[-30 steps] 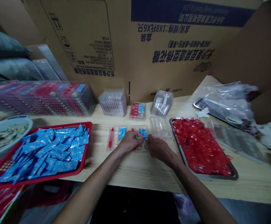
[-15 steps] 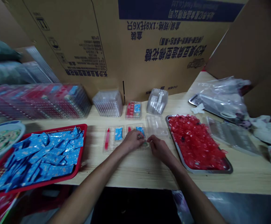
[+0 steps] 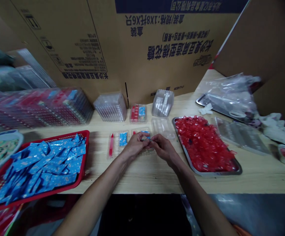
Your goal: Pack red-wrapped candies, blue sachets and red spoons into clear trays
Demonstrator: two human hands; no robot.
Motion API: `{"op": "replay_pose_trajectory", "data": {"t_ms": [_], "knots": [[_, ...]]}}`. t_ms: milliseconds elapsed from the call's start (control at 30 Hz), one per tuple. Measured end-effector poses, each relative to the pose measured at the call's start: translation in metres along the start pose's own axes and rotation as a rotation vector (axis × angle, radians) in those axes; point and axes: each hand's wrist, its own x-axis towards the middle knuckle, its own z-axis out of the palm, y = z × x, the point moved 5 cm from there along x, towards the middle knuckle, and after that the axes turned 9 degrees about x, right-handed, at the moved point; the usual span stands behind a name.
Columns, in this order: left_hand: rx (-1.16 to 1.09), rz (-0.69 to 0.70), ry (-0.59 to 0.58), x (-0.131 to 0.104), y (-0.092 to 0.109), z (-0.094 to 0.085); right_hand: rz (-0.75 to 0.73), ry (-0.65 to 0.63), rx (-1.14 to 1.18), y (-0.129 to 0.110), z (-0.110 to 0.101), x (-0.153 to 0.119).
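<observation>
My left hand (image 3: 135,145) is closed on small greenish pieces (image 3: 144,139), over a clear plastic tray partly hidden beneath it. A blue packet (image 3: 145,132) shows at that tray's back. My right hand (image 3: 164,147) meets it from the right with fingers pinched; what they grip is too small to make out. Just left lies another clear tray (image 3: 117,154) with a red tube (image 3: 111,145) and a blue packet (image 3: 123,139). Behind my right hand is a bare clear tray (image 3: 162,127).
A red basket (image 3: 86,154) of blue packets and a bowl (image 3: 19,139) of greenish pieces stand left. On the right, a metal tray (image 3: 194,168) holds red wrapped pieces. Stacked clear trays (image 3: 111,106), a filled pack (image 3: 138,113) and a large carton (image 3: 132,65) stand behind.
My right hand has come in to the left, up against my left hand's fingertips. The left hand is lifted a little, with greenish pieces now showing in its fingers. The view has shifted slightly.
</observation>
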Motion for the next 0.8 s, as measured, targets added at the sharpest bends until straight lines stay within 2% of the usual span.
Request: {"op": "replay_pose_trajectory", "data": {"t_ms": [100, 167, 233, 400, 533, 667, 800], "knots": [[-0.013, -0.007, 0.006, 0.0, -0.003, -0.001, -0.019, 0.04, -0.038, 0.0, -0.003, 0.005], [-0.044, 0.0, 0.052, -0.001, 0.0, -0.01, -0.018, 0.022, -0.085, 0.001, -0.004, 0.007], [-0.09, 0.015, 0.117, -0.006, 0.007, -0.028, -0.055, -0.006, -0.208, 0.001, -0.004, 0.006], [-0.131, 0.035, 0.242, -0.032, 0.028, -0.086, -0.214, -0.106, -0.593, -0.002, 0.009, -0.007], [-0.068, 0.0, 0.314, -0.053, 0.023, -0.116, -0.204, -0.101, -0.75, -0.004, 0.016, -0.013], [-0.035, -0.083, 0.372, -0.065, 0.007, -0.125, -0.171, -0.094, -0.867, -0.007, 0.018, -0.014], [-0.128, -0.119, 0.357, -0.07, 0.001, -0.122, -0.249, -0.178, -0.831, -0.012, 0.019, -0.019]]}}
